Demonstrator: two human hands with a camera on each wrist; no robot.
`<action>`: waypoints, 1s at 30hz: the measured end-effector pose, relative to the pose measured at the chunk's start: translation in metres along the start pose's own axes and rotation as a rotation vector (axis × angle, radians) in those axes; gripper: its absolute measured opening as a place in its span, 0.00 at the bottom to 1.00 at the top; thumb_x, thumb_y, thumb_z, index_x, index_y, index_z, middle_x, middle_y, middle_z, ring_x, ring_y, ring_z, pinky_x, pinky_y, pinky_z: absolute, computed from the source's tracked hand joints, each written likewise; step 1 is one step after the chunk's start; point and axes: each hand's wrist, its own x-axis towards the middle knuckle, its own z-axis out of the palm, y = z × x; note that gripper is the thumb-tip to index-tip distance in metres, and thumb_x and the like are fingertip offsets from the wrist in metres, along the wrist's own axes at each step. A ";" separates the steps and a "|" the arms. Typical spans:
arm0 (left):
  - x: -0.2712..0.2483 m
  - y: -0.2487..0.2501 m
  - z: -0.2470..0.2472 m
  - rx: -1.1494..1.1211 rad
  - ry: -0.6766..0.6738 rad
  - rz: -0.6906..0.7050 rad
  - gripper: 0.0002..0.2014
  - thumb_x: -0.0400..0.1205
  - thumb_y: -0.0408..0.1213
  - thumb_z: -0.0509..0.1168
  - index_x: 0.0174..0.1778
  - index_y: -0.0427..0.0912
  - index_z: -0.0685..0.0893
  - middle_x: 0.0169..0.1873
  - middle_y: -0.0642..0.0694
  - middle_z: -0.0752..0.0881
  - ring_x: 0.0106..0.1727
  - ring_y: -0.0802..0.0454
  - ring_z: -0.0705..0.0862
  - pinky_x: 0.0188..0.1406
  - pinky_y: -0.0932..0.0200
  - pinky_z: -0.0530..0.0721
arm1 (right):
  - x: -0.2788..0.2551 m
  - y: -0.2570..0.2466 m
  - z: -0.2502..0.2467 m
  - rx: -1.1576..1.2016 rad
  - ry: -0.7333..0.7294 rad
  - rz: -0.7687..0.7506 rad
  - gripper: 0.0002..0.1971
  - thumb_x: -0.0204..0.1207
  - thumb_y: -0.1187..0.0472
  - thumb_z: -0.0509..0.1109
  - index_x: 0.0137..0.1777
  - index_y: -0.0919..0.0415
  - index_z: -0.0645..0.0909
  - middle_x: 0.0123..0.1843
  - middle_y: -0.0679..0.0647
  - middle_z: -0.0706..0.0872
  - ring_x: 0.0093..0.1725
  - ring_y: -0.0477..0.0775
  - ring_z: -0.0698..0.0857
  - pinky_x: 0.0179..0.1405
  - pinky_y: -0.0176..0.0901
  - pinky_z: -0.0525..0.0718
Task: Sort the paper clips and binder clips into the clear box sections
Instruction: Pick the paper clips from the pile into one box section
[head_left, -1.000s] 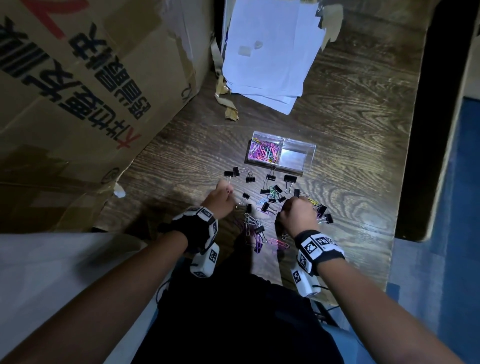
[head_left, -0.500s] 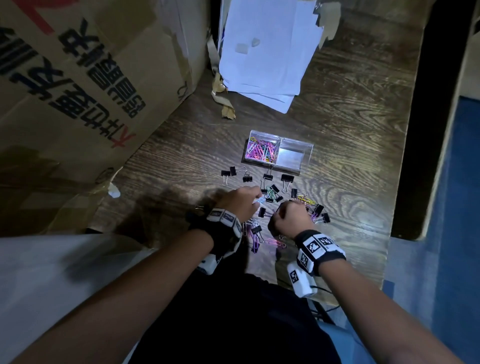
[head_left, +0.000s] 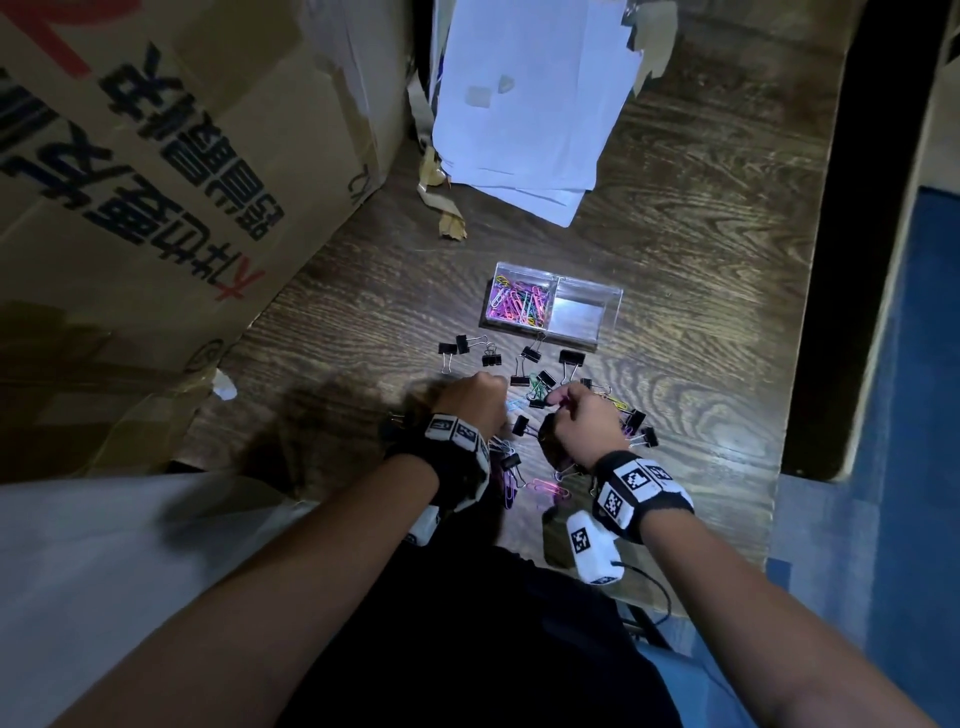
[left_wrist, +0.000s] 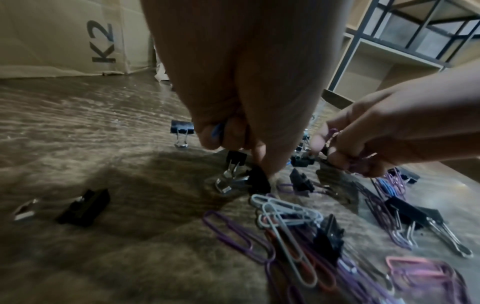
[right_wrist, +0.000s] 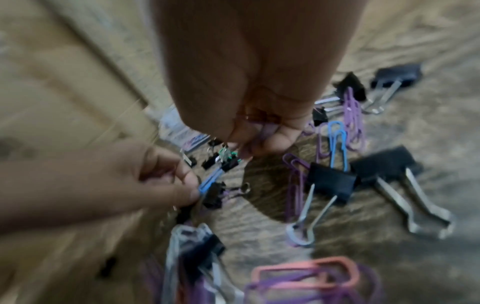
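The clear box (head_left: 553, 306) lies on the wooden table (head_left: 701, 260); its left section holds coloured paper clips (head_left: 519, 304), and its right section (head_left: 579, 312) looks bare. Black binder clips (head_left: 571, 357) and loose paper clips (left_wrist: 283, 211) are scattered in front of the box. My left hand (head_left: 478, 400) hovers over the pile with its fingers curled, pinching a blue paper clip (right_wrist: 207, 183). Close to its right, my right hand (head_left: 576, 415) grips several purple paper clips (right_wrist: 265, 127) in its curled fingers.
A big cardboard box (head_left: 156, 182) stands along the left side. A stack of white paper (head_left: 530, 104) lies behind the clear box. The table's right edge (head_left: 800, 364) drops to a blue floor. Shelving (left_wrist: 389, 51) stands beyond the table.
My left hand has moved right into the middle of the pile and taken up a blue paper clip. My right hand has shifted slightly left, so the hands are closer together.
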 end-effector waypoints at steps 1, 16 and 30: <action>0.000 -0.001 0.000 -0.003 -0.008 -0.006 0.05 0.74 0.33 0.66 0.44 0.38 0.83 0.45 0.37 0.87 0.47 0.35 0.87 0.46 0.44 0.86 | 0.000 -0.001 0.001 -0.039 0.011 -0.028 0.14 0.73 0.72 0.60 0.52 0.61 0.83 0.48 0.58 0.89 0.46 0.58 0.84 0.46 0.38 0.75; -0.015 -0.026 -0.021 -1.002 -0.121 -0.435 0.08 0.64 0.45 0.55 0.25 0.44 0.69 0.23 0.45 0.69 0.21 0.50 0.68 0.26 0.58 0.66 | 0.007 0.000 0.008 -0.181 0.112 -0.191 0.10 0.76 0.61 0.70 0.55 0.62 0.79 0.52 0.62 0.87 0.52 0.63 0.84 0.51 0.47 0.79; -0.025 -0.032 -0.028 -1.127 -0.017 -0.356 0.05 0.73 0.29 0.61 0.31 0.34 0.74 0.20 0.42 0.76 0.18 0.52 0.66 0.17 0.69 0.58 | 0.019 -0.024 0.001 -0.261 -0.120 0.082 0.09 0.76 0.61 0.66 0.48 0.68 0.80 0.45 0.63 0.84 0.44 0.60 0.81 0.44 0.43 0.79</action>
